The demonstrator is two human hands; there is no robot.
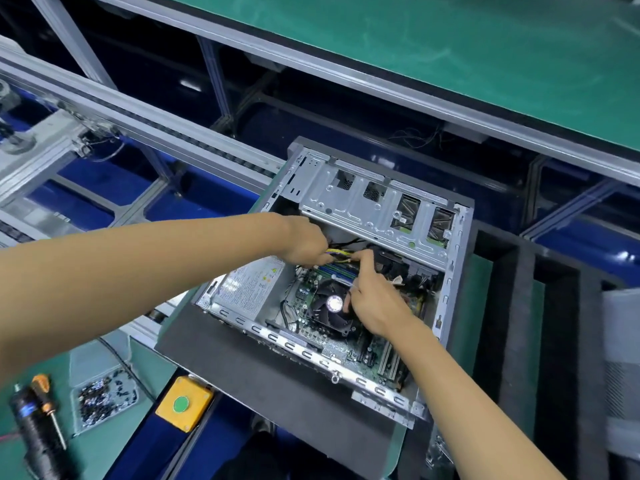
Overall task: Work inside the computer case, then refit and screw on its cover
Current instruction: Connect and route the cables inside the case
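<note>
I find the computer case (367, 278) lying on its side on a dark foam pad (263, 386) at the counter (114, 441) edge, cover off and interior exposed; the pale panel (621, 362) at far right may be that cover, though I cannot confirm it. My left hand (304, 242) reaches in from the left with its fingers (320, 259) curled round a bundle of yellow and black wires (337, 253), just above the power supply (249, 284). My right hand (372, 297) comes in over the CPU cooler fan (330, 306), thumb and forefinger pinching the end of the same bundle, where I judge a connector sits, though it is too hidden to confirm. The main risk, in my judgement, is a connector forced in misaligned or only partly seated beside the memory slots, caused by working blind behind my own fingers. A second risk is the right wrist or palm pressing on the fan, which lies directly beneath it. Slack wire left across the fan would foul its blades or be trapped when the cover is refitted. The electric screwdriver (33, 441), the orange-handled screwdriver (46, 403) and the tray of screws (104, 398) lie well apart at lower left, so the fastening step is not yet in hand.
</note>
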